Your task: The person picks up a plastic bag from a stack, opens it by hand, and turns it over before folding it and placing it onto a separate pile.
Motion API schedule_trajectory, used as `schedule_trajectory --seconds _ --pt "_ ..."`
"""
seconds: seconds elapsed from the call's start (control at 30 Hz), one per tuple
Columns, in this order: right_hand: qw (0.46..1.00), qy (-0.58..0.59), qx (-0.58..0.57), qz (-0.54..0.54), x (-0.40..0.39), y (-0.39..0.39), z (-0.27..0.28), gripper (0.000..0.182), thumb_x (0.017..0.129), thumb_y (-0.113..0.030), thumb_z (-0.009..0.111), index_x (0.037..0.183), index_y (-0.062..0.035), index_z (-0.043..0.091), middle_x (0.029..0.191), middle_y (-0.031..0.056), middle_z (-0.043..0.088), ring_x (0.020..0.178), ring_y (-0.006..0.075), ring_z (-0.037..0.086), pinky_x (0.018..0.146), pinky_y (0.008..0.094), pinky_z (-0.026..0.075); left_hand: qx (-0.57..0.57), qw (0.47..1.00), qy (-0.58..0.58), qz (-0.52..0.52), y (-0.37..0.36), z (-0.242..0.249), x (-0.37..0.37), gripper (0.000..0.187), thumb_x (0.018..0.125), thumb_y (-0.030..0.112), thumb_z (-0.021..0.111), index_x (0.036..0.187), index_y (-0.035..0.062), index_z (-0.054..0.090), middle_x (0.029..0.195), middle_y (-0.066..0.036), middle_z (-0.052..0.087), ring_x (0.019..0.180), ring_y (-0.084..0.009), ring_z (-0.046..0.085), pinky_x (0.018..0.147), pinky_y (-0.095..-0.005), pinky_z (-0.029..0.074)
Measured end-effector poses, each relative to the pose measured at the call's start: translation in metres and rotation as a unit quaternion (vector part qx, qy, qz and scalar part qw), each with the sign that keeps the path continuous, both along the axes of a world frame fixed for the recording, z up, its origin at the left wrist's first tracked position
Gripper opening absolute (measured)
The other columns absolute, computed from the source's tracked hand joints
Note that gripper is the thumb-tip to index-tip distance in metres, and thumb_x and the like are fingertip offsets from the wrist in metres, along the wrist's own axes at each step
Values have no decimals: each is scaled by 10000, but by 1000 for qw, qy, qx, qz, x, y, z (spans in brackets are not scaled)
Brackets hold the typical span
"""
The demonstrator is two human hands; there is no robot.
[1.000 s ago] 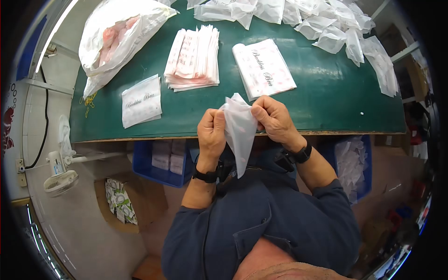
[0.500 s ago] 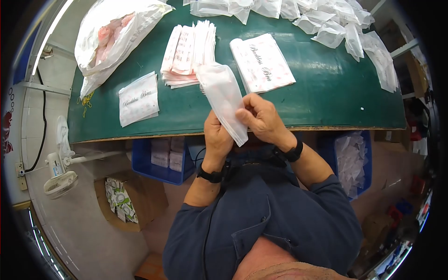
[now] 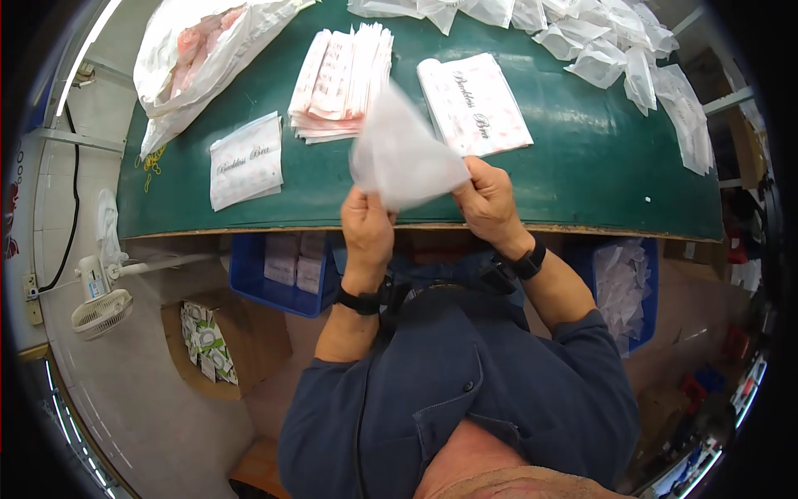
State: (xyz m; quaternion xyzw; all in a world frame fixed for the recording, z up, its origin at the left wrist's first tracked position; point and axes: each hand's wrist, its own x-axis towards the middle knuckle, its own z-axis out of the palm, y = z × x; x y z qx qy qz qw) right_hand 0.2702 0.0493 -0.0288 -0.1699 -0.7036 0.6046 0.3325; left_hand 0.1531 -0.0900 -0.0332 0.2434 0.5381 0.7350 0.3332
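translucent bag (image 3: 407, 162) now spread wide between left fingers (image 3: 370, 206) and right fingers (image 3: 472, 179), its point beyond them rather than hanging below, no longer a narrow strip

A green-topped table (image 3: 320, 187) stretched ahead of the left hand (image 3: 368, 233) and right hand (image 3: 490, 200), while a pale tiled wall (image 3: 51, 208), a bright tube light (image 3: 86, 56) and a small fan (image 3: 101, 309) lay well off the left, and a metal frame (image 3: 728, 101) off the right.

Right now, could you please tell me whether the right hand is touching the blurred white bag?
Touching: the head view shows the right hand gripping the blurred white bag by its corner.
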Motion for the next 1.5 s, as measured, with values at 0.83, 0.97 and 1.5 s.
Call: schedule_trajectory --seconds 0.83,0.97,1.5 --pt "993 13 -106 -55 5 -4 30 239 1048 -236 583 898 -49 569 739 -16 538 606 50 460 555 194 389 120 989 -83 -18 11 -20 -16 109 1027 132 599 1098 48 598 1030 -24 673 927 -93 621 846 -251 518" --pt "990 17 -132 -54 16 6 23 214 1036 -221 604 925 -40 579 769 -14 558 662 48 489 601 201 416 158 981 -103 39 12 -12 -21 104 1031 123 587 1101 47 601 1031 -30 679 957 -106 639 871 -267 534" --pt "993 -42 -109 -7 13 52 40 159 980 -178 683 929 -37 628 797 -51 584 719 42 475 639 206 414 49 988 85 -118 -11 -7 -17 205 1012 214 649 1101 29 645 877 41 627 761 -48 514 708 -201 432"
